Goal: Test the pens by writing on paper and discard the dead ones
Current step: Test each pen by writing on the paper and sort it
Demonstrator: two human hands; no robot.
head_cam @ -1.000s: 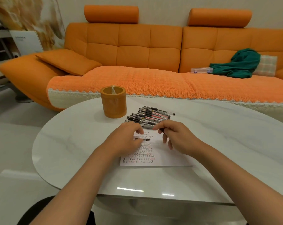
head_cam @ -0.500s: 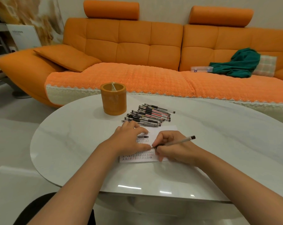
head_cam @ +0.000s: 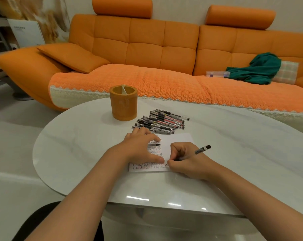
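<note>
The paper (head_cam: 177,141) lies flat on the white bench (head_cam: 74,146), and everything else is placed from it. The right hand (head_cam: 187,161) rests its heel at the paper's near right corner. Its grip is clenched round a pen (head_cam: 200,151), with thumb and forefinger pinching low on the barrel. The pen's tip comes out just below the grip and touches the paper at the right end of the near rows of written marks. Its black back end slants up and out past the knuckles, beyond the paper's right edge.

The left hand (head_cam: 142,147) lies on the paper's left half, its grip released and its fingers spread flat, pressing the sheet down. A short black piece (head_cam: 154,144) lies on the paper between the forefinger and thumb; it is possibly a pen cap, but is too small to tell.

Just beyond the paper's far edge lies a pile of pens (head_cam: 162,121). An orange cup (head_cam: 123,103) stands beyond that, to the left.
</note>
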